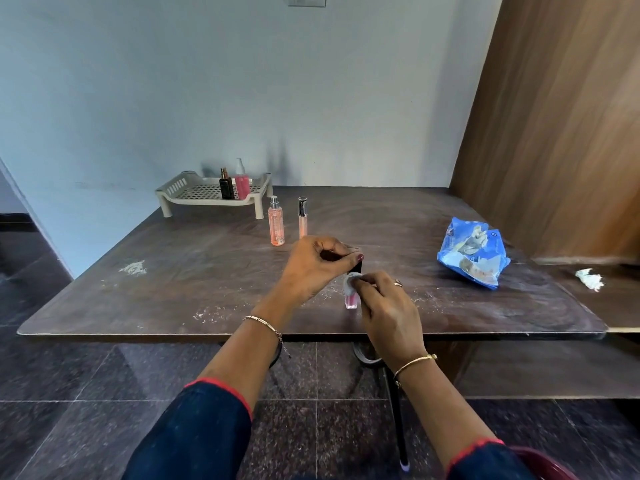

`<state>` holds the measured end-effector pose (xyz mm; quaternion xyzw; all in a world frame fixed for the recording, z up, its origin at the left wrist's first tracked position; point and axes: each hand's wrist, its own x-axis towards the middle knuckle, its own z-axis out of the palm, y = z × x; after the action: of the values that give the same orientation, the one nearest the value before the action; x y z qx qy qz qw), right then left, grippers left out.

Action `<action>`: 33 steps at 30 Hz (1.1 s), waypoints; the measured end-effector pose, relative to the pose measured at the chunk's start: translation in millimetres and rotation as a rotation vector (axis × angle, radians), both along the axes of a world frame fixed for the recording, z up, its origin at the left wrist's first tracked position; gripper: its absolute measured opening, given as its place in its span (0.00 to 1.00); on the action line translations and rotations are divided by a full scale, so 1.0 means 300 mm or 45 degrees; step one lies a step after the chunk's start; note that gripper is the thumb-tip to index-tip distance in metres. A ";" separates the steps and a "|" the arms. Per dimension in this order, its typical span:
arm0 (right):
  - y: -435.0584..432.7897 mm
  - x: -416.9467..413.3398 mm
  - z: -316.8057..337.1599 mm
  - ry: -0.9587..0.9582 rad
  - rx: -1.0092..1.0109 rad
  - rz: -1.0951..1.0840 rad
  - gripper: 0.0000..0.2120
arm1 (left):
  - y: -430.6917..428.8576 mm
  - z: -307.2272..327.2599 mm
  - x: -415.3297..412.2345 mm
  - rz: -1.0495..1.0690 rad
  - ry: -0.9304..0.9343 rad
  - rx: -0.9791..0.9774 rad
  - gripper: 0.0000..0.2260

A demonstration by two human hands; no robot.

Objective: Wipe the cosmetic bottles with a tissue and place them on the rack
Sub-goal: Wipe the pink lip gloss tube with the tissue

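A small pink bottle with a black cap [352,301] stands upright on the near middle of the dark brown wooden table [173,289], close to its near edge. The left hand [315,268] pinches the cap from above between thumb and curled fingers. The right hand [388,306] grips a small wad of white tissue [349,284] in its fingertips and presses it against the bottle's side, just below the cap.

Just beyond the hands, two more bottles stand upright on the table, near each other: a peach spray bottle with a clear cap [276,224] on the left and a slim pale pink tube with a black and silver cap [302,218] on the right. Farther back and to the left, against the wall, sits a beige slotted plastic rack [180,194]. On it stand a dark amber bottle [226,186] and a pink spray bottle with a white top [242,183], side by side.

To the right lies a crumpled blue tissue packet [472,252], and farther right a crumpled white tissue [590,278]. White crumbs [133,268] mark the table's left side.
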<state>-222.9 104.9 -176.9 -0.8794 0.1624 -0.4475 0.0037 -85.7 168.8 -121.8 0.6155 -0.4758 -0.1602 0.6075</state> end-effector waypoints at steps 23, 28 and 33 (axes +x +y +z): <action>-0.062 -0.069 -0.003 0.401 0.134 -0.151 0.11 | 0.038 0.000 -0.001 -0.074 -0.078 0.063 0.04; -0.073 -0.064 0.080 -0.356 0.910 0.002 0.11 | 0.043 -0.003 0.004 -0.102 -0.056 0.055 0.02; -0.021 -0.021 0.148 -0.809 1.514 0.321 0.05 | 0.036 -0.021 0.007 -0.038 -0.047 -0.016 0.03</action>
<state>-229.2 98.7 -132.6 -0.5662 0.2678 -0.5148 0.5853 -83.4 179.5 -128.1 0.6073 -0.4971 -0.1547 0.6001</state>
